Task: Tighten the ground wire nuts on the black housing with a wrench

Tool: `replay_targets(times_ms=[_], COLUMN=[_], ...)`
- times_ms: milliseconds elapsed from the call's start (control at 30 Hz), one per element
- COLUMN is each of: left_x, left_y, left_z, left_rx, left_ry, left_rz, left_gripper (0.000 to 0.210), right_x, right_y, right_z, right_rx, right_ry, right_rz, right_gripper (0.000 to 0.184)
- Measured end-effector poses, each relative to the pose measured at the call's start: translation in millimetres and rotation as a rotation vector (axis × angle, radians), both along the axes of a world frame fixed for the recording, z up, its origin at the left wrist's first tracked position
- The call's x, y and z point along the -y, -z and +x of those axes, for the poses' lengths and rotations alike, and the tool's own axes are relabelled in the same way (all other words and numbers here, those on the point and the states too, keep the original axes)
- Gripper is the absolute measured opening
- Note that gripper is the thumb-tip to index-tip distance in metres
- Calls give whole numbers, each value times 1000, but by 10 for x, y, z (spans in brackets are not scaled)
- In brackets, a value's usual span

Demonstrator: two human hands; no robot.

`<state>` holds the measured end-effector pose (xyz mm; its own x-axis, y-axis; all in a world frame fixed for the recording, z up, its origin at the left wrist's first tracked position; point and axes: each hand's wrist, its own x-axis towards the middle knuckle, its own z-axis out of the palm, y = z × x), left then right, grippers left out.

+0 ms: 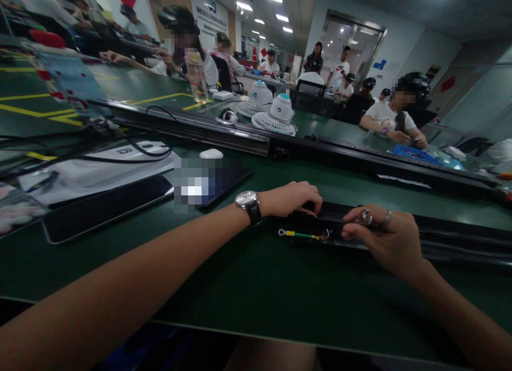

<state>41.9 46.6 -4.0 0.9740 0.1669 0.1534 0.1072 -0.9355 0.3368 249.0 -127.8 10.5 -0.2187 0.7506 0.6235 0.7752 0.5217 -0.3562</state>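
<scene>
The person's right hand (390,240) pinches a shiny metal piece (365,218) between thumb and bent fingers, over the black channel (452,248); the left hand (298,197) curls at the channel's left end, its grip impossible to tell. A green-yellow wire (306,235) juts from that end, above the green table (256,291).

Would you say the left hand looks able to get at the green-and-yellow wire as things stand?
Probably yes: the green-and-yellow wire lies close to the left hand and nothing visible blocks the way, though that hand seems to touch the black strip.
</scene>
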Motion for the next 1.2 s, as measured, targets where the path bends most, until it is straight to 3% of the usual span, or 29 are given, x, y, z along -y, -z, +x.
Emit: replay_targets(times_ms=[433,633,800,933,1200], left_x=[0,2,-12,-16,-2], left_y=[6,7,15,15,15], left_z=[-3,8,10,3,2], left_rx=[15,5,6,13,27], left_ry=[-3,0,7,9,2], left_rz=[-11,-18,-18,-13,-16], left_gripper=[11,11,11,11,11], right_x=[-10,35,52,28,25], right_y=[0,-122,-115,-61,-31], right_z=[-9,176,178,98,-7], right_rx=[33,56,52,48,-57], right_ry=[-23,-237,-43,58,51], right_rz=[-5,10,46,36,-22], right_gripper=[5,7,2,12,12])
